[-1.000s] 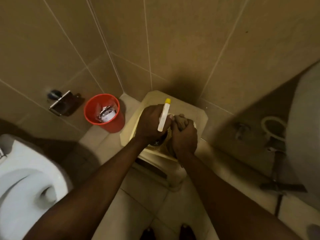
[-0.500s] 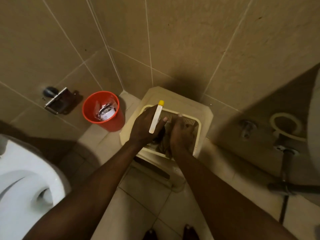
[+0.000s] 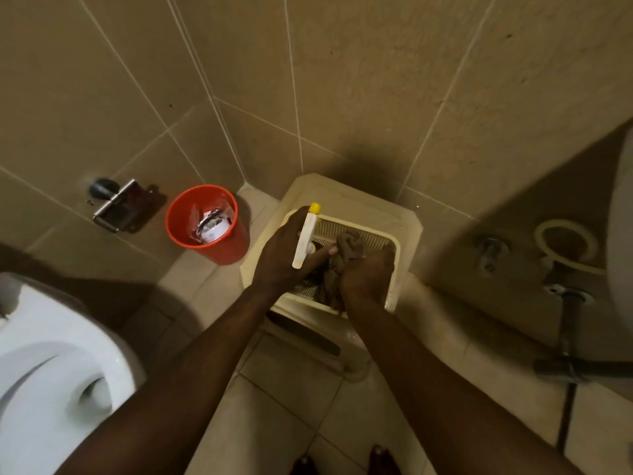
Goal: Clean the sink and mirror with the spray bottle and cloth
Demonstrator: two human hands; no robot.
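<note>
Both my hands reach down into a cream plastic basket (image 3: 394, 248) that stands on a cream stool (image 3: 407, 221) in the tiled corner. My left hand (image 3: 281, 255) grips a spray bottle (image 3: 305, 238) whose white head with a yellow nozzle sticks up above my knuckles; the bottle's body is hidden under the hand. My right hand (image 3: 366, 279) holds a crumpled brown cloth (image 3: 346, 250) inside the basket. The white sink (image 3: 621, 214) shows only as a curved edge at the far right. No mirror is in view.
A red bin (image 3: 205, 228) with rubbish stands left of the stool. A white toilet (image 3: 51, 354) fills the lower left, with a metal paper holder (image 3: 116, 207) on the wall above. The sink's drain pipe (image 3: 565, 323) and a wall valve (image 3: 489, 252) are at the right.
My hands have sunk deeper into the basket. The right hand has slid toward the basket's right side, uncovering more of the brown cloth. The view has tilted a little.
</note>
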